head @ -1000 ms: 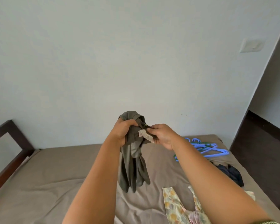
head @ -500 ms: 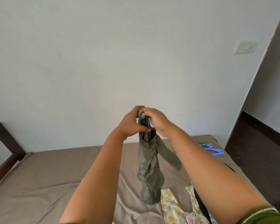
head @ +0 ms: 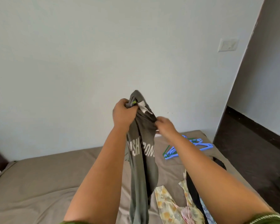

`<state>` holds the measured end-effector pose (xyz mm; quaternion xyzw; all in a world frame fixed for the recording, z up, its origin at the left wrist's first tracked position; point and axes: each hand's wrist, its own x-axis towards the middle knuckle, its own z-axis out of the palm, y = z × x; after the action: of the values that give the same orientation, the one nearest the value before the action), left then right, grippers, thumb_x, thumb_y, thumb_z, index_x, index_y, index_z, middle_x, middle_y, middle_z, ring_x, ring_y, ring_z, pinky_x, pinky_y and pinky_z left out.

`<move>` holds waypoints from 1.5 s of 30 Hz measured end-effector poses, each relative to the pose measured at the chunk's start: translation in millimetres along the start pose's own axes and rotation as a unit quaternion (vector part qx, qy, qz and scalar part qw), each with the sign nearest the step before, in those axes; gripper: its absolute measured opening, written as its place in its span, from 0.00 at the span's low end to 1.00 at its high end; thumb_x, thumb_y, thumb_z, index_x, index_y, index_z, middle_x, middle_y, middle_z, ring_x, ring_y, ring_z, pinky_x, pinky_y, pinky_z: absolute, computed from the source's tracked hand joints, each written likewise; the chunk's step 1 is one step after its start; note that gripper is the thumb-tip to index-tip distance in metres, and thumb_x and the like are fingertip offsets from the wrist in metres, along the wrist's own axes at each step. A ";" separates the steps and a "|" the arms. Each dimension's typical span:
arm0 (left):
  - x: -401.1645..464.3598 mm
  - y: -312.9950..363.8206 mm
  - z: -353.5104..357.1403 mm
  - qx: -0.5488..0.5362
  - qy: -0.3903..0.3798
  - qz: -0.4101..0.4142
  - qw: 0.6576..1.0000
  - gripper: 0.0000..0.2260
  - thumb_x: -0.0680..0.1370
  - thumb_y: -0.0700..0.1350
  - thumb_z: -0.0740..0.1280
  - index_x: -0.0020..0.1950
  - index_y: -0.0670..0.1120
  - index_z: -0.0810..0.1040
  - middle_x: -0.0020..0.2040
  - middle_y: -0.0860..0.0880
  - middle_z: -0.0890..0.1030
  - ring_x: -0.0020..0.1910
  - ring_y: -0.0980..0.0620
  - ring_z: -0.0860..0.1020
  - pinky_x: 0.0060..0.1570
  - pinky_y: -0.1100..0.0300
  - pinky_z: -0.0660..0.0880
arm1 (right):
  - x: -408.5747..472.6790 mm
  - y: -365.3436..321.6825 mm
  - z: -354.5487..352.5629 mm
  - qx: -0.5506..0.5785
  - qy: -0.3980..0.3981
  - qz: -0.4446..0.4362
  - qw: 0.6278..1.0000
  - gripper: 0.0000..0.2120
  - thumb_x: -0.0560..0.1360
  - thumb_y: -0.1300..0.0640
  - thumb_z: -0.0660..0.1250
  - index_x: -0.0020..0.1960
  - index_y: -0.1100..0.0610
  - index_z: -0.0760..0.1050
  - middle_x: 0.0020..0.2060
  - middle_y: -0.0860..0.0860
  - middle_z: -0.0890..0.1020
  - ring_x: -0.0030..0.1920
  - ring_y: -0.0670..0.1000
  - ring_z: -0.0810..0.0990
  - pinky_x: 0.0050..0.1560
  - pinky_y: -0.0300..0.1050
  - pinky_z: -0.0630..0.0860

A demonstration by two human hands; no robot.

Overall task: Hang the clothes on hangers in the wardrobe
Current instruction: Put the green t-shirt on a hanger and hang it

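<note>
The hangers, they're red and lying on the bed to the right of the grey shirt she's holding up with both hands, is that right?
Not quite. In the head view the hangers are blue, with a green one among them, not red. The rest holds: they lie on the bed to the right of the grey shirt, which the left hand and right hand both hold up.

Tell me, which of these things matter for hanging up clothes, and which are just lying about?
Part of the job:
- grey T-shirt, gripped by left hand and right hand
- blue hangers
- floral garment
- dark garment

Just there:
- bed
- wall switch
</note>
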<state>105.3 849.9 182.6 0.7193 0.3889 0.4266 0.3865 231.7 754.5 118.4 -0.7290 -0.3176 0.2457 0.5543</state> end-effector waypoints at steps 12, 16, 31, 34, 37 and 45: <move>7.9 -51.7 8.5 -0.007 -0.252 -0.172 0.952 0.15 0.74 0.49 0.69 0.55 0.41 0.80 0.51 0.44 0.83 0.51 0.43 0.81 0.54 0.51 0.78 | -2.4 2.2 -53.0 -0.378 0.198 -0.047 0.903 0.26 0.65 0.28 0.65 0.49 0.49 0.77 0.46 0.49 0.81 0.50 0.52 0.79 0.48 0.46 0.75; -12.2 -46.1 55.8 0.235 -0.271 -0.024 0.933 0.22 0.79 0.61 0.61 0.51 0.43 0.80 0.45 0.46 0.79 0.46 0.47 0.76 0.45 0.59 0.69 | -3.5 38.4 -34.9 -0.255 0.020 0.051 0.965 0.38 0.61 0.25 0.67 0.64 0.46 0.72 0.64 0.52 0.73 0.66 0.54 0.70 0.65 0.50 0.69; -52.8 -189.5 276.3 0.020 -0.365 -0.164 0.916 0.11 0.72 0.35 0.70 0.40 0.50 0.74 0.30 0.53 0.76 0.35 0.51 0.72 0.36 0.63 0.73 | 59.1 226.5 -110.3 0.010 -0.038 0.248 0.968 0.08 0.80 0.62 0.62 0.46 0.60 0.79 0.43 0.57 0.81 0.48 0.58 0.79 0.48 0.49 0.74; -49.0 -244.1 327.7 0.138 -0.425 -0.154 0.881 0.11 0.68 0.38 0.70 0.42 0.53 0.74 0.37 0.51 0.76 0.38 0.49 0.74 0.42 0.56 0.74 | 92.4 267.1 -124.3 -0.093 -0.013 0.272 0.958 0.16 0.78 0.56 0.64 0.32 0.58 0.67 0.28 0.55 0.68 0.33 0.53 0.69 0.35 0.46 0.61; -31.8 -280.6 371.4 0.083 -0.415 -0.263 0.867 0.14 0.73 0.29 0.67 0.54 0.43 0.73 0.43 0.45 0.74 0.34 0.54 0.77 0.34 0.63 0.74 | 127.5 312.1 -131.1 -0.128 0.046 0.282 0.950 0.22 0.78 0.56 0.63 0.29 0.56 0.59 0.25 0.52 0.59 0.26 0.51 0.60 0.30 0.46 0.55; 26.2 -409.6 475.4 0.272 -0.276 -0.283 0.877 0.31 0.80 0.50 0.64 0.76 0.37 0.56 0.75 0.38 0.62 0.74 0.40 0.62 0.70 0.53 0.61 | 203.3 443.9 -107.5 -0.062 0.122 0.312 0.940 0.13 0.80 0.47 0.60 0.40 0.53 0.70 0.34 0.49 0.70 0.38 0.53 0.70 0.37 0.43 0.64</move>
<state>454.6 929.9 -333.2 0.7436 0.5546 -0.0393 0.3714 530.5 752.4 -282.4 -0.8489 -0.0190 0.2952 0.4381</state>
